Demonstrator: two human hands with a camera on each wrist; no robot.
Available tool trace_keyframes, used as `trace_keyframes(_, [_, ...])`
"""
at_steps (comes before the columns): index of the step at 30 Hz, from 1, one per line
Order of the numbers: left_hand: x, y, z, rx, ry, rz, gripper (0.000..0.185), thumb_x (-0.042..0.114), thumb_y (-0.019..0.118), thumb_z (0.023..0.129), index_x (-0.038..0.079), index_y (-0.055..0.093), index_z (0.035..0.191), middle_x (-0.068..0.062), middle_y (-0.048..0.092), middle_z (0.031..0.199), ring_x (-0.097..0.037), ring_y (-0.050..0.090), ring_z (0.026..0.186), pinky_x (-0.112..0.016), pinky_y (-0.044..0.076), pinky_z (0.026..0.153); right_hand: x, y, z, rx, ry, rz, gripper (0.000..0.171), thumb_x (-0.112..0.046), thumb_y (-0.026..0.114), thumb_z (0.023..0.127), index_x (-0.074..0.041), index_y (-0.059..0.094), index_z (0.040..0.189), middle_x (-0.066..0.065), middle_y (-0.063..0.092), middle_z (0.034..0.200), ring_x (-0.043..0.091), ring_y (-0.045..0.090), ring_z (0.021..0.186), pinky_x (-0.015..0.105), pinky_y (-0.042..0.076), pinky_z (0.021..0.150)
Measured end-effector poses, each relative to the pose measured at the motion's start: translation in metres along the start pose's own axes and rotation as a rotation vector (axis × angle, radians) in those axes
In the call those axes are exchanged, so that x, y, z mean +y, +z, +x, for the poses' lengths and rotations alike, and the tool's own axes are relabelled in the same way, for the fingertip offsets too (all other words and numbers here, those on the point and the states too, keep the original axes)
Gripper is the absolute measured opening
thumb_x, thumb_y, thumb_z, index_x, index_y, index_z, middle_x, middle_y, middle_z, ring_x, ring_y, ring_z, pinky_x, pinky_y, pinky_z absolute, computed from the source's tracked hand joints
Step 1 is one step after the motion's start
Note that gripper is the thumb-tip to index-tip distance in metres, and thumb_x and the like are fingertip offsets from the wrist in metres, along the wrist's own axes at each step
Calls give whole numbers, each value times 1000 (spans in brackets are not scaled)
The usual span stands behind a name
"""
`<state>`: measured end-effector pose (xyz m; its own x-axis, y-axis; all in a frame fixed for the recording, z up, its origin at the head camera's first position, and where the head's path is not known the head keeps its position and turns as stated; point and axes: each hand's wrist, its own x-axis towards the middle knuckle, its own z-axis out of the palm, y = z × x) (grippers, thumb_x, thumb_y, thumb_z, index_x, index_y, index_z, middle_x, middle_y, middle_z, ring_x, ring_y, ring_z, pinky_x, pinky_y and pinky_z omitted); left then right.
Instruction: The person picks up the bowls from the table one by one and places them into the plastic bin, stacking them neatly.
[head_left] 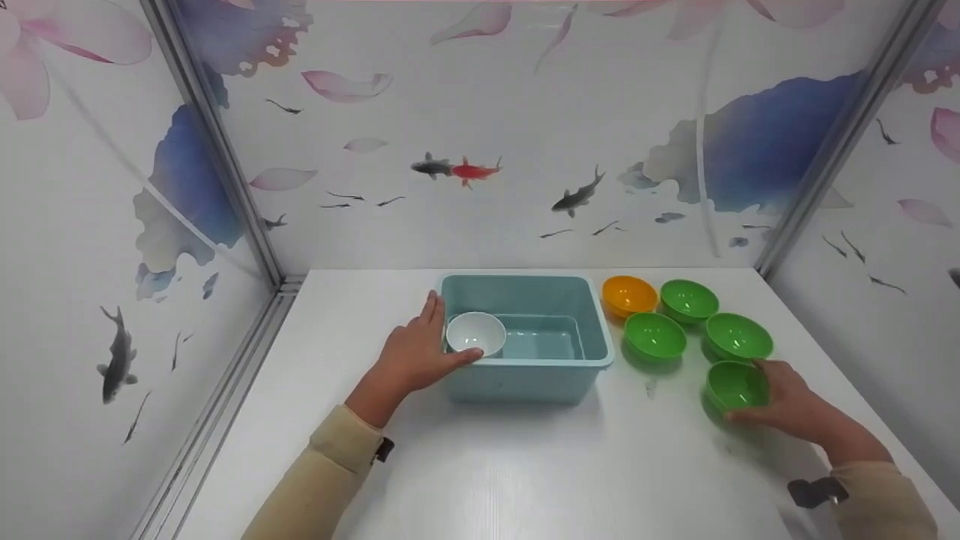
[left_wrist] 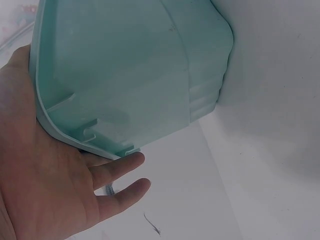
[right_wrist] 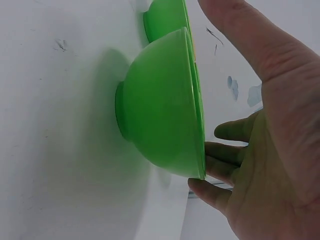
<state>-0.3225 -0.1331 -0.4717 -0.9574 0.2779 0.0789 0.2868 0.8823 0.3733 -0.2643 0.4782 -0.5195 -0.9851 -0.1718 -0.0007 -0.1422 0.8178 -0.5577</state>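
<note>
your right grip (head_left: pixel 787 405) stands wide at the near green bowl (head_left: pixel 729 388), fingertips at the far part of its rim and thumb by the near part; you can't tell from these views whether it bears any weight, or whether the foot sits fully on the surface (head_left: pixel 495 472). that bowl lies between three and four o'clock from the blue tub (head_left: pixel 517 384). your left grip (head_left: pixel 416 352) is spread too, laid along the tub's rim at the nine o'clock end, its thumb over the near edge just beside the white bowl (head_left: pixel 476 330) inside.

the near green bowl looks like thin plastic: expect it light, fairly stiff, smooth enough to slip and hard to break. pinch its wall at the rim, around four o'clock, thumb on one face and fingers on the other; pressing one side alone could tip it on that small foot.

mind the neighbours: a second green bowl (head_left: pixel 739 335) sits at twelve o'clock, perhaps touching, a third green bowl (head_left: pixel 689 300) at eleven, a fourth green bowl (head_left: pixel 655 336) at ten, with the orange bowl (head_left: pixel 629 295) beyond. the side wall (head_left: pixel 885 337) crowds three o'clock. you have more room toward seven and eight; the tub's raised rim is the edge to watch near nine.
</note>
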Motion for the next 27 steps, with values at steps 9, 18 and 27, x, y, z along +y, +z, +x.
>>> trace_keyframes(9, [1,-1,0,-3,-7,-4,130,91,57,91,1,16,176,-15,15,184,-44,49,153,-64,39,122,-1,4,-3,19,-8,-36,117,-34,99,82,18,29,162,45,40,147,62,39,133,83,36,104])
trace_keyframes(18, [1,1,1,-5,-15,-4,130,91,57,91,3,14,177,-14,14,184,-44,49,154,-64,37,124,1,7,0,35,-11,-95,124,-39,99,82,19,25,162,47,38,144,64,41,131,85,38,104])
trace_keyframes(27, [0,-1,0,1,2,-10,130,92,55,91,1,16,176,-15,14,184,-44,48,154,-64,40,122,6,11,5,52,-15,-80,124,-44,101,80,15,30,162,43,41,144,60,41,132,82,37,105])
